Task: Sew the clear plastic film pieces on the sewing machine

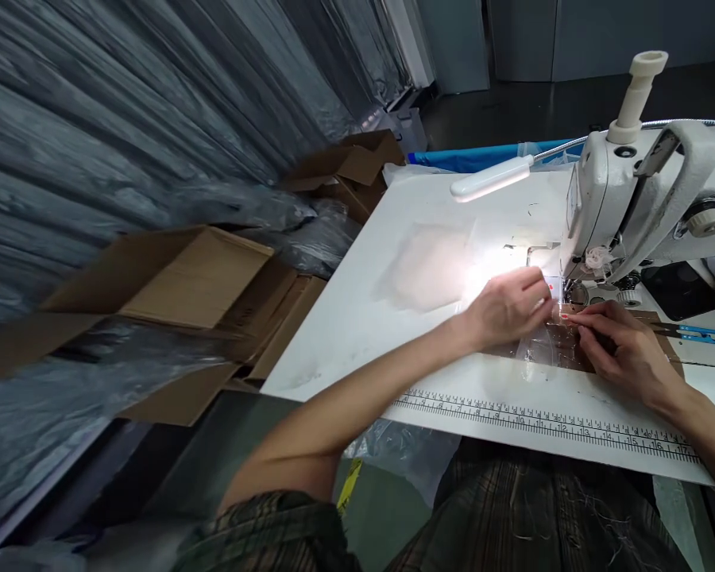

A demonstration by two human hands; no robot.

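Note:
Near the needle area of a white sewing machine (608,191), a small piece of clear plastic film (536,349) hangs between my hands over a brown plate. My left hand (509,306) is closed, its fingertips pinching the film at its upper edge. From the other side, my right hand (623,345) pinches the film's right edge, index finger stretched forward and the other fingers curled. A small red mark (565,316) shows at its fingertips. The presser foot (567,290) stands just beyond the fingers. What lies under the fingertips is partly hidden.
Blue-handled thread snips (706,334) and a dark flat object (679,290) lie right of the machine. A lit lamp (492,179) hangs over the white table (345,334). A printed ruler (542,421) runs along its front edge. Open cardboard boxes (196,278) stand left.

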